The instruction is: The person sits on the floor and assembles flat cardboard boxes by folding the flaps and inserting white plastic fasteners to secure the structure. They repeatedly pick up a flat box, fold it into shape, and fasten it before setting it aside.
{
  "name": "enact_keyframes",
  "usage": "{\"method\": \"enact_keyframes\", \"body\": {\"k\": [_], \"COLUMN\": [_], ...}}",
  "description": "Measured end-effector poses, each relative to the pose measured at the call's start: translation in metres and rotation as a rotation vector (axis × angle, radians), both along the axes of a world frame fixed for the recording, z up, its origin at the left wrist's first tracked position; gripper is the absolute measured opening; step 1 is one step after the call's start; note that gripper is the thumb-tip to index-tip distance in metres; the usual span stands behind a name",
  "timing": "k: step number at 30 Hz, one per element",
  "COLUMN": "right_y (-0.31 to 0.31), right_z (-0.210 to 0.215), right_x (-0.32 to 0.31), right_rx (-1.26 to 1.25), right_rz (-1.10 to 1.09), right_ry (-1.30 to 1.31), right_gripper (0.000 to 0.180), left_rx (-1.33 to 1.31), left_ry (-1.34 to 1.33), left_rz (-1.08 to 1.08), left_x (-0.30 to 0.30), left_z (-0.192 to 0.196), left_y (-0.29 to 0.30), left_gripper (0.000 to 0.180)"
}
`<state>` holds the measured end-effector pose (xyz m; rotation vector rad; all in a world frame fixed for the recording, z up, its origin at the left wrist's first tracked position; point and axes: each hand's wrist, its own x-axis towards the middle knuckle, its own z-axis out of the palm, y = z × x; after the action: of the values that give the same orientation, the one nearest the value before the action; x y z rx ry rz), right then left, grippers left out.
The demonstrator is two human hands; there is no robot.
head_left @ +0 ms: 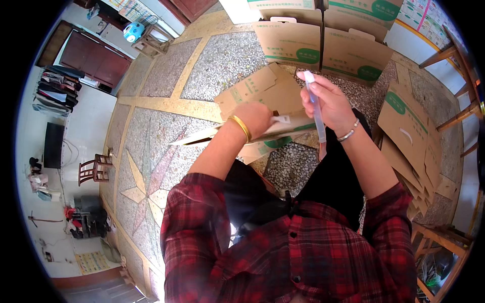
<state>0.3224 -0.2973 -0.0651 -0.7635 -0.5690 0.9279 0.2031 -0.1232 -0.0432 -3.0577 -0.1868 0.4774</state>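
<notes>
My right hand is raised over my right thigh, its fingers closed on a long translucent plastic strip with a white upper end. The strip hangs at a slight tilt. My left hand is closed just to the left, and a small white plastic piece sticks out of it; the rest of that piece is hidden. Under and beyond both hands is a brown cardboard carton with its flaps spread, in front of my knees. Part of it is hidden by my left forearm.
Upright brown cartons with green print stand stacked ahead. Flattened cartons lean in a pile at my right, near wooden chairs. A small wooden chair and a stool with a blue object stand farther left.
</notes>
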Motion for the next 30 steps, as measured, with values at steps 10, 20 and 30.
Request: {"method": "enact_keyframes", "body": {"k": [10, 20, 30], "right_y": [-0.041, 0.011, 0.104], "right_z": [-0.063, -0.064, -0.043], "right_x": [0.009, -0.021, -0.051], "right_rx": [-0.419, -0.478, -0.285], "right_rz": [0.036, 0.103, -0.195], "right_ry": [-0.567, -0.864, -1.482], "right_gripper": [0.026, 0.025, 0.017], "left_rx": [-0.153, -0.68, -0.948], "left_ry": [-0.22, -0.391, -0.434], "left_rz": [0.27, 0.663, 0.468], "left_x": [-0.011, -0.104, -0.121], "left_z": [0.012, 0.017, 0.017], "left_y": [0.095, 0.159, 0.159], "left_gripper": [0.038, 0.053, 0.062]}}
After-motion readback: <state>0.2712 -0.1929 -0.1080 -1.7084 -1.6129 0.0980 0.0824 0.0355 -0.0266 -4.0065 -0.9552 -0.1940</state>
